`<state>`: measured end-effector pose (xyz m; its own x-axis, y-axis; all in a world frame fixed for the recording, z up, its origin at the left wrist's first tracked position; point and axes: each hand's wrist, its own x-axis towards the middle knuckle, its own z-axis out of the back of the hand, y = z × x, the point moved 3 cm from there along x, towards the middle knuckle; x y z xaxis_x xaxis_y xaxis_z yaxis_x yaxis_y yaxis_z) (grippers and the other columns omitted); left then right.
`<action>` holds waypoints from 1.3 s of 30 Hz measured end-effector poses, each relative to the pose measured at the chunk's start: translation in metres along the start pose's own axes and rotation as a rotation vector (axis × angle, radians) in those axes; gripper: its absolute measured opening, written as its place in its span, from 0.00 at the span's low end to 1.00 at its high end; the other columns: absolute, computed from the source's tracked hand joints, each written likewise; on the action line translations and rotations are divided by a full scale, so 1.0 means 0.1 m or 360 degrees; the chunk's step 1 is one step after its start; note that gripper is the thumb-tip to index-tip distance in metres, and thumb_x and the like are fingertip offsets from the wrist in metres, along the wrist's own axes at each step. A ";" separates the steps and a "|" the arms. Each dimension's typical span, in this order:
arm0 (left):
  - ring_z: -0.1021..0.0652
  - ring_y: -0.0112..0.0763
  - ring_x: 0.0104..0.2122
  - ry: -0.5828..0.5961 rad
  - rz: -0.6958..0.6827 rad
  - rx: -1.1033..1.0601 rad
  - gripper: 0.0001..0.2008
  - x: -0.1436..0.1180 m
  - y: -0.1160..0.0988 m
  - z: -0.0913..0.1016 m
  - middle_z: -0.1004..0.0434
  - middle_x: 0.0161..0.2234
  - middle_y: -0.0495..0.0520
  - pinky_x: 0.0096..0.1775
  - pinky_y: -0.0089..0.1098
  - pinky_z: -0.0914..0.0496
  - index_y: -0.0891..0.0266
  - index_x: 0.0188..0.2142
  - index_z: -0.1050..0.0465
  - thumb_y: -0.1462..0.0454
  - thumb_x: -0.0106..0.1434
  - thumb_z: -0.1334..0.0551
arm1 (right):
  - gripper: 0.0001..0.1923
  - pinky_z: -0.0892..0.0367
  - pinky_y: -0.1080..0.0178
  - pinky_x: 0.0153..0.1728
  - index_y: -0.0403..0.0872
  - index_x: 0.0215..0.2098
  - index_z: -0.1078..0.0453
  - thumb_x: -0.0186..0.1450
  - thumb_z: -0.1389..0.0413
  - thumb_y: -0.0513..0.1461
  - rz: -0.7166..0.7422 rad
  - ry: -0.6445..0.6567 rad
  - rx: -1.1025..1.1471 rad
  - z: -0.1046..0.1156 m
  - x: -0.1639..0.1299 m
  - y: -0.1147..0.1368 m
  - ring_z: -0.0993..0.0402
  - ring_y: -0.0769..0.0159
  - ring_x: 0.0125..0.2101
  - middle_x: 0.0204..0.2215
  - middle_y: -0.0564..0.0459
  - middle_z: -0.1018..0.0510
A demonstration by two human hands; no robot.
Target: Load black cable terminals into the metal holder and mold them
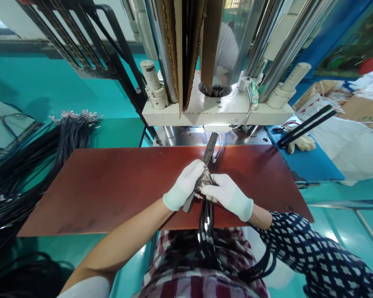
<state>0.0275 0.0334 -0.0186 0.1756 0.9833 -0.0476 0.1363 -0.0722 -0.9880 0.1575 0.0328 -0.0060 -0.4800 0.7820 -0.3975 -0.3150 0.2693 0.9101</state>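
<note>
My left hand [185, 185], in a white glove, is closed around a long grey metal bar [210, 149] that lies slanted over the table, its far end pointing toward the machine. Small shiny cable ends [206, 179] sit bunched along the bar's middle, between my hands. With bent fingers my right hand [229, 193], gloved too, pinches a black cable beside the bar; its fingertips partly hide the cable's end. More black cables [207, 221] hang from there over the table's near edge onto my lap.
The reddish-brown table [121, 186] spans the front of a white press machine [186, 118]. A large bundle of black cables [71, 132] hangs at the left. On the right, a glove [302, 143] lies on a blue surface [318, 159], near a red button [371, 65].
</note>
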 end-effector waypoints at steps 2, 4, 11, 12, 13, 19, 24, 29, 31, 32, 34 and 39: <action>0.36 0.24 0.27 -0.0126 -0.0086 0.0238 0.18 -0.02 -0.01 0.00 0.40 0.27 0.46 0.32 0.29 0.38 0.62 0.31 0.40 0.51 0.71 0.49 | 0.07 0.46 0.66 0.23 0.45 0.21 0.38 0.56 0.46 0.38 0.0027 -0.0039 -0.0081 -0.01 0.01 -0.03 0.40 0.72 0.20 0.16 0.58 0.34; 0.36 0.25 0.28 -0.0248 -0.0184 0.0499 0.17 -0.03 -0.04 0.00 0.40 0.28 0.47 0.34 0.30 0.39 0.61 0.31 0.40 0.52 0.72 0.50 | 0.06 0.45 0.66 0.24 0.45 0.23 0.38 0.56 0.47 0.36 0.0088 -0.0079 -0.0179 0.00 0.02 -0.05 0.39 0.72 0.21 0.18 0.58 0.33; 0.35 0.25 0.28 -0.0047 -0.0035 0.0148 0.18 0.02 -0.07 0.02 0.37 0.28 0.47 0.33 0.29 0.37 0.62 0.31 0.39 0.51 0.70 0.48 | 0.12 0.37 0.64 0.34 0.43 0.34 0.32 0.66 0.46 0.45 0.0345 0.0111 0.0041 0.12 -0.04 -0.03 0.34 0.67 0.31 0.30 0.53 0.27; 0.34 0.25 0.28 -0.0001 -0.0004 0.0093 0.19 0.02 -0.07 0.02 0.36 0.28 0.47 0.33 0.29 0.37 0.62 0.31 0.38 0.50 0.70 0.48 | 0.12 0.37 0.64 0.35 0.43 0.37 0.31 0.66 0.47 0.45 0.0379 0.0101 0.0113 0.15 -0.06 -0.01 0.34 0.67 0.32 0.32 0.53 0.27; 0.34 0.25 0.28 0.0037 0.0012 0.0066 0.19 0.02 -0.07 0.02 0.35 0.27 0.47 0.33 0.28 0.37 0.62 0.32 0.38 0.50 0.70 0.48 | 0.11 0.37 0.64 0.35 0.43 0.37 0.31 0.66 0.47 0.44 0.0390 0.0079 0.0150 0.18 -0.07 0.00 0.35 0.68 0.32 0.32 0.53 0.28; 0.35 0.24 0.28 0.0096 -0.0048 0.0052 0.20 0.01 -0.09 0.01 0.36 0.28 0.47 0.34 0.27 0.37 0.63 0.30 0.37 0.50 0.70 0.46 | 0.10 0.38 0.64 0.32 0.42 0.34 0.30 0.63 0.42 0.43 0.0208 0.0056 -0.0035 0.23 -0.10 0.01 0.36 0.69 0.29 0.26 0.55 0.29; 0.35 0.24 0.27 0.0106 0.0003 0.0026 0.19 0.02 -0.11 0.00 0.35 0.27 0.47 0.33 0.27 0.36 0.63 0.29 0.37 0.51 0.70 0.47 | 0.12 0.40 0.65 0.30 0.43 0.31 0.31 0.60 0.41 0.44 0.0138 0.0034 0.0041 0.21 -0.12 0.01 0.37 0.70 0.26 0.23 0.57 0.31; 0.34 0.25 0.24 0.0194 -0.0024 0.0036 0.21 0.01 -0.12 -0.03 0.34 0.25 0.47 0.29 0.28 0.37 0.63 0.30 0.35 0.49 0.71 0.49 | 0.18 0.46 0.65 0.24 0.45 0.24 0.36 0.60 0.41 0.49 0.0048 -0.0061 0.0197 0.20 -0.08 0.05 0.42 0.73 0.21 0.19 0.58 0.35; 0.34 0.25 0.23 0.0229 -0.0011 0.0021 0.22 0.00 -0.11 -0.04 0.34 0.24 0.48 0.29 0.28 0.38 0.63 0.30 0.35 0.49 0.71 0.50 | 0.17 0.45 0.65 0.25 0.45 0.23 0.36 0.60 0.42 0.48 0.0025 0.0001 0.0282 0.18 -0.07 0.07 0.42 0.74 0.21 0.20 0.58 0.35; 0.35 0.25 0.23 0.0223 0.0004 0.0008 0.22 -0.01 -0.11 -0.04 0.34 0.24 0.48 0.29 0.28 0.38 0.63 0.30 0.35 0.49 0.71 0.50 | 0.15 0.45 0.66 0.26 0.44 0.24 0.36 0.59 0.41 0.46 0.0025 0.0015 0.0291 0.18 -0.07 0.09 0.41 0.73 0.22 0.20 0.58 0.35; 0.35 0.25 0.24 0.0169 0.0032 -0.0013 0.21 -0.01 -0.09 -0.04 0.34 0.25 0.48 0.29 0.28 0.38 0.62 0.30 0.35 0.49 0.70 0.49 | 0.11 0.42 0.66 0.28 0.44 0.25 0.35 0.57 0.41 0.43 0.0051 -0.0015 0.0232 0.17 -0.07 0.10 0.39 0.72 0.24 0.21 0.57 0.33; 0.36 0.26 0.29 0.0020 -0.0011 0.0056 0.19 -0.02 -0.08 -0.02 0.35 0.29 0.48 0.34 0.28 0.37 0.63 0.31 0.35 0.51 0.71 0.48 | 0.09 0.40 0.65 0.31 0.43 0.28 0.32 0.56 0.42 0.42 0.0176 -0.0180 -0.0063 0.14 -0.05 0.08 0.36 0.68 0.29 0.26 0.55 0.29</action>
<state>0.0284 0.0316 -0.0100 0.1872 0.9815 -0.0393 0.1033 -0.0595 -0.9929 0.1690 0.0395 0.0047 -0.4191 0.8644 -0.2776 -0.2983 0.1577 0.9413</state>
